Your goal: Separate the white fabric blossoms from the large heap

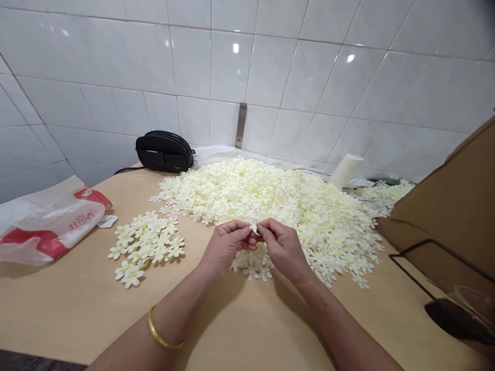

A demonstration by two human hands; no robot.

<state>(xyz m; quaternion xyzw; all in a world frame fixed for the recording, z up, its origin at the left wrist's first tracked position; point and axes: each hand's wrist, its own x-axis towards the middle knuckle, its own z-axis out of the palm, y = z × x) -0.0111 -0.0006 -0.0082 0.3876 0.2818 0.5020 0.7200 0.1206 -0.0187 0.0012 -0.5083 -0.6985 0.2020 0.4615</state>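
My left hand and my right hand meet above the wooden table, fingertips pinched together on one small white fabric flower. Right behind and under them lies a big heap of the same cream-white flowers. A smaller, flat group of flowers lies apart to the left of my left hand. A gold bangle sits on my left wrist.
A black pouch stands at the back by the tiled wall. A white and red plastic bag lies at the left edge. A white cylinder stands behind the heap. A cardboard box and a black wire frame are at the right.
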